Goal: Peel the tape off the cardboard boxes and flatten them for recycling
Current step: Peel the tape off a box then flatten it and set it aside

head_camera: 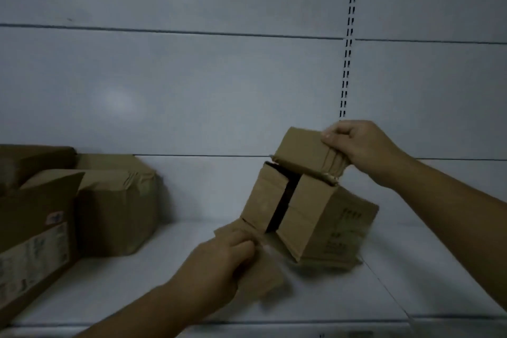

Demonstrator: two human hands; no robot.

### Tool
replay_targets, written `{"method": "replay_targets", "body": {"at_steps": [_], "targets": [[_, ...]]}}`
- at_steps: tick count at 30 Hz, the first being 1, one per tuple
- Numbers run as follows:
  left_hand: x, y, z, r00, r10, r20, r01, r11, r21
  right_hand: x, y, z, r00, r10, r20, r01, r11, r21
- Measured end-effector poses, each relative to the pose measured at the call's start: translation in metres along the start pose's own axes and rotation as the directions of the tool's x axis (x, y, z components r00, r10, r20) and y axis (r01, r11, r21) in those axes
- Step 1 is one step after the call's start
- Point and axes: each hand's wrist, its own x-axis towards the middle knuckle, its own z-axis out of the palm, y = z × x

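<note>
A small brown cardboard box [323, 217] lies tilted on its side on the white shelf [137, 282], its open end facing me. Two inner flaps are nearly closed with a dark gap between them. My right hand [362, 145] grips the upper outer flap [301, 148], where wrinkled clear tape bunches under the fingers. My left hand [219, 263] is closed on the lower outer flap [260, 277], which folds down toward me and looks blurred. A thin strip of clear tape seems to run from this hand toward the box.
Several more brown cardboard boxes [115, 200] stand at the left of the shelf, one with printed labels [33, 258] nearest me. A white back panel with a slotted upright [348, 49] rises behind. The shelf's front edge runs along the bottom.
</note>
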Motion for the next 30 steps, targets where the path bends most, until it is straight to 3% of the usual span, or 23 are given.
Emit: {"method": "replay_targets", "body": {"at_steps": [3,5,8,10,12,14,21,23,28,30], "targets": [[-0.017,-0.003,0.031,0.96,-0.089,0.267,0.14,0.974,-0.179,-0.024,0.032,0.04,0.982,0.095,0.165,-0.067,0.984,-0.165],[-0.023,-0.005,0.035,0.918,-0.107,0.383,0.255,0.897,-0.36,-0.038,0.051,0.061,0.967,0.141,0.212,-0.105,0.979,-0.176],[-0.025,-0.007,0.028,0.845,-0.125,0.52,0.479,0.611,-0.63,-0.046,0.064,0.073,0.972,0.185,0.147,-0.17,0.979,-0.11],[-0.019,-0.007,0.027,0.83,-0.216,0.514,0.547,0.499,-0.673,-0.045,0.064,0.074,0.968,0.208,0.137,-0.201,0.977,-0.066],[-0.008,-0.007,0.03,0.837,-0.348,0.422,0.547,0.556,-0.626,-0.044,0.063,0.075,0.962,0.227,0.153,-0.226,0.974,-0.023],[0.002,-0.002,0.035,0.828,-0.411,0.381,0.559,0.546,-0.624,-0.044,0.065,0.076,0.956,0.244,0.161,-0.245,0.969,-0.013],[0.015,0.009,0.039,0.798,-0.423,0.429,0.541,0.191,-0.819,-0.042,0.07,0.077,0.955,0.257,0.151,-0.259,0.966,-0.001],[0.006,0.01,0.036,0.804,-0.429,0.412,0.525,0.186,-0.83,-0.041,0.072,0.079,0.956,0.249,0.156,-0.252,0.968,-0.002],[-0.01,0.027,0.033,0.828,-0.463,0.316,0.486,0.313,-0.816,-0.039,0.079,0.086,0.969,0.219,0.114,-0.218,0.976,-0.022],[-0.016,0.041,0.03,0.853,-0.414,0.32,0.464,0.318,-0.827,-0.039,0.081,0.091,0.977,0.193,0.091,-0.189,0.981,-0.053]]}}
